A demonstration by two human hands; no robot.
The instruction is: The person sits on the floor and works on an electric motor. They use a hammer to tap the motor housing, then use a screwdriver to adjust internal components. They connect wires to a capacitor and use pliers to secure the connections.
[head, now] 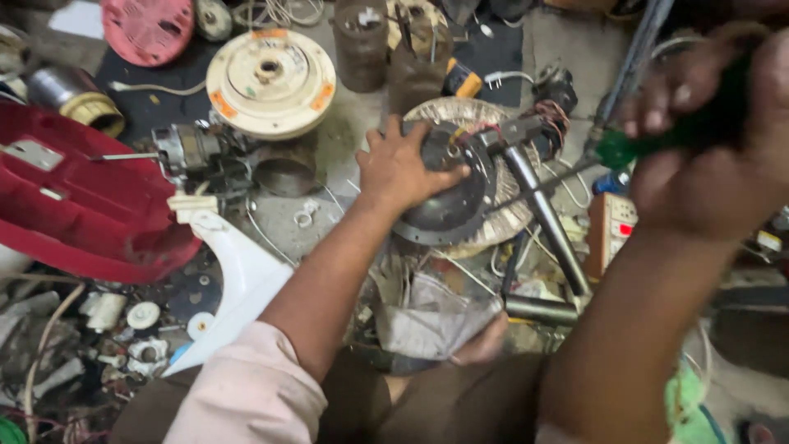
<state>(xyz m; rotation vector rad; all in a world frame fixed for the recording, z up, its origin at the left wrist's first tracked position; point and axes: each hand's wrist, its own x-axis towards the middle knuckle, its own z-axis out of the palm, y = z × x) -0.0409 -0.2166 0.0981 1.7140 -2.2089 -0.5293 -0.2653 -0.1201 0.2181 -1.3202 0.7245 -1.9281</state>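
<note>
- Fan motor (456, 185): round dark metal housing with a pale winding ring showing around its edge, red and dark wires bunched at its upper right, lying flat at centre of the cluttered floor (345, 148), just in front of the person's knees.
- A grey metal rod (544, 218) is running from the motor's top right down toward a short metal tube (541, 309) lying near the lap.
- Screwdriver (657, 140): green translucent handle, thin shaft pointing left and down toward the motor's wired side; the tip is blurred, contact cannot be told.
- Labels/packages: cream round fan cover (269, 80) above left of the motor, carrying orange rectangular stickers on its rim; white switch box (612, 226) with a small red patch, sitting right of the motor; red plastic casing (78, 201) at far left with a grey plate on it; pink round disc (148, 29) at top left.
- Left hand (400, 168): arm is reaching forward from a pale pink sleeve, palm down, fingers spread and pressing on the motor housing's left edge, thumb lying across the top.
- Right hand (711, 136): raised close to the camera, blurred, fingers wrapping tight around the green handle in a full fist.
</note>
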